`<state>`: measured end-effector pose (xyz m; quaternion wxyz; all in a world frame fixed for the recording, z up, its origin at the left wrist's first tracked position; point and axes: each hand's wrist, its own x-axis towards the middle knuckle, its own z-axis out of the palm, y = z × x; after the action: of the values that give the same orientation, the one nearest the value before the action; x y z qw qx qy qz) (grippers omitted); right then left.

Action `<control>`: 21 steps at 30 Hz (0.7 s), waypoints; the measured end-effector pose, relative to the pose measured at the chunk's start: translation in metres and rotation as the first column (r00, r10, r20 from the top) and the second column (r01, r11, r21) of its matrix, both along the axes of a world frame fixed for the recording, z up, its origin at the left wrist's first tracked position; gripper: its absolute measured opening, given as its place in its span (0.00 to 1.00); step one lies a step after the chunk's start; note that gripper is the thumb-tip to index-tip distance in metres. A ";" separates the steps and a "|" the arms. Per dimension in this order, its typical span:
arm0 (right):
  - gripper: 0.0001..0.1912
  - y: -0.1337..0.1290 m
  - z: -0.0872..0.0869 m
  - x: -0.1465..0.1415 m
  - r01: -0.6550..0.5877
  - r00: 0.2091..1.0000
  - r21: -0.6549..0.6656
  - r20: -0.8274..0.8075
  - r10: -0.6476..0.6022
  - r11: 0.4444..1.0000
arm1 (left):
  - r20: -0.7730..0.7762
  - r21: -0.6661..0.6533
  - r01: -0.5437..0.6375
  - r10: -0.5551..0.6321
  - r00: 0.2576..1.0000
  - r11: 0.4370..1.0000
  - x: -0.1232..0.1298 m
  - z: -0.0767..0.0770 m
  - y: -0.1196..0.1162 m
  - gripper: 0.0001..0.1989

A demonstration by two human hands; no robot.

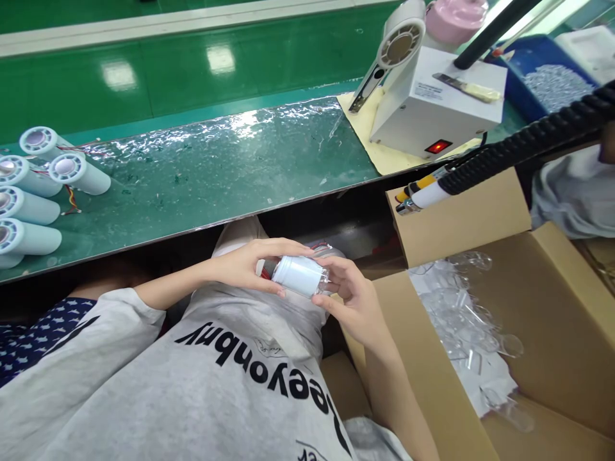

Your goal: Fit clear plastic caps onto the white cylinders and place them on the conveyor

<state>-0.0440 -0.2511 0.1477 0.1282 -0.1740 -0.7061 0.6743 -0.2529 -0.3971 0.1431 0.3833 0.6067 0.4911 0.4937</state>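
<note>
You have one pale blue cylinder (298, 275) between your two grips, on the near side of the desk (230, 173). Your left grip (250, 262) is wrapped about its left end, fingers over the top and thumb underneath; your right grip (358, 298) grasps the other end, where clear plastic (323, 280) shows between thumb and fingers.

Expect the cylinder to be light enough for one grip, stiff along its body and smooth enough to slide if your fingers are dry. The middle of the body, bare between your grips, looks the surest place to take hold. The clear plastic seems thin and could bend or crack under a hard squeeze, and the red wires (265, 274) by your left grip would suffer if pinched or tugged.

Right of your right grip is a cardboard box (408, 326) with clear plastic pieces (461, 320) inside. Beyond your left grip, off to its left, similar blue tubes (89, 176) lie on the desk. Farthest, ahead and right of your right grip, sits a white machine (432, 109).
</note>
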 end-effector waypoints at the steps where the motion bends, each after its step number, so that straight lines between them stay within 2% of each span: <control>1: 0.24 0.000 0.000 0.000 0.006 1.000 -0.025 0.005 -0.006 1.000 | 0.000 -0.009 0.000 0.000 1.000 1.000 0.000 0.001 0.000 0.38; 7: 0.24 -0.001 0.001 -0.002 0.022 0.999 -0.170 0.030 -0.017 0.985 | -0.003 -0.010 0.016 -0.016 1.000 1.000 0.000 0.003 0.000 0.39; 14: 0.24 -0.004 -0.005 -0.007 0.016 0.998 -0.287 0.056 0.000 0.958 | -0.051 -0.101 0.008 -0.013 0.999 0.995 0.000 0.006 -0.004 0.38; 21: 0.31 -0.007 -0.011 -0.009 0.089 0.986 -0.373 0.164 -0.029 0.923 | -0.075 -0.055 0.021 -0.025 0.997 0.998 -0.002 0.005 -0.006 0.37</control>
<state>-0.0527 -0.2578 0.1364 0.0573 -0.2686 -0.5647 0.7782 -0.2544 -0.4031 0.1483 0.3864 0.6201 0.5113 0.4525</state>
